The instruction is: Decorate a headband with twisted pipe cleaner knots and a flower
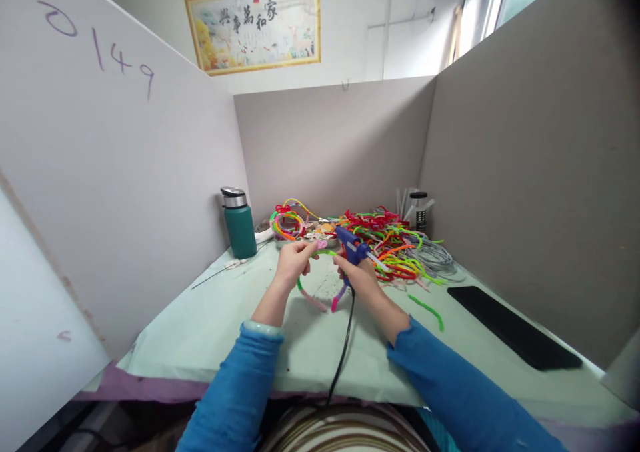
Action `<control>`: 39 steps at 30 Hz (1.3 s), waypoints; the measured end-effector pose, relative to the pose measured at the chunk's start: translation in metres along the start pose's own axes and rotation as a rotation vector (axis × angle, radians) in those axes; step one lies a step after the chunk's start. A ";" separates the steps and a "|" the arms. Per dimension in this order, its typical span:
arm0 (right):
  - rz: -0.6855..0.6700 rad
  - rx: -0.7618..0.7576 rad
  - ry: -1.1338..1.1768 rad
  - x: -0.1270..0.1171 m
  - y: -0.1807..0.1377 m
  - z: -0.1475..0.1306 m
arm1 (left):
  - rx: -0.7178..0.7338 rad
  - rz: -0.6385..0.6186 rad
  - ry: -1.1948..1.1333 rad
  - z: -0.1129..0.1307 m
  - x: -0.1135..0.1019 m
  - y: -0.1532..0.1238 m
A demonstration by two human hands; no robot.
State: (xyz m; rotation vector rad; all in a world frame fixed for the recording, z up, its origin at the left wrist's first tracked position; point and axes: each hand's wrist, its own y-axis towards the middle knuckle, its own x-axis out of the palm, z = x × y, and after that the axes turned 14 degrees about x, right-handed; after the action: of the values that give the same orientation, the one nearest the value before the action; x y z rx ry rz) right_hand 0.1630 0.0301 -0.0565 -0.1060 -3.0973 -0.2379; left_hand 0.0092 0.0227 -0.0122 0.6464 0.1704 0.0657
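My left hand [294, 265] pinches a small pink piece [321, 244] between thumb and fingertips; its exact kind is too small to tell. In my right hand [361, 275] is a blue hot glue gun [353, 247], its nozzle pointing up and left towards the pink piece. A clear glue stick [377, 261] juts from its back end, and a black cord [344, 349] runs down to the table's front edge. Between both hands hangs an open loop of fuzzy pipe cleaner [313, 299] in green, pink and purple. Whether my right fingers also touch the loop is hidden.
Behind my hands lie a heap of coloured pipe cleaners [395, 239], rolled rings [287, 223] and a tray [285, 243] of small pieces. A green bottle [239, 225] stands left. A loose green pipe cleaner [427, 312] and black phone-like slab [513, 327] lie right. Grey partitions enclose the table.
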 end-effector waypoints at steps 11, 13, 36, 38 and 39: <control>0.087 0.010 -0.049 0.000 -0.008 -0.009 | 0.118 -0.045 0.188 0.005 -0.002 -0.002; 0.103 0.015 -0.063 0.001 -0.010 -0.010 | 0.157 -0.042 0.224 0.004 -0.003 -0.003; 0.088 0.004 -0.027 0.001 -0.009 -0.004 | 0.045 -0.028 -0.099 0.001 0.007 -0.006; 0.083 -0.004 -0.014 0.002 -0.009 -0.004 | 0.049 -0.037 -0.111 -0.001 0.006 -0.006; 0.079 -0.009 -0.012 0.002 -0.009 -0.003 | 0.051 -0.042 -0.114 -0.002 0.005 -0.006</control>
State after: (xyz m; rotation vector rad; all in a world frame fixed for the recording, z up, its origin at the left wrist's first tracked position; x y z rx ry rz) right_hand 0.1607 0.0209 -0.0544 -0.2307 -3.0961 -0.2502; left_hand 0.0141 0.0192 -0.0181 0.6950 0.0762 -0.0159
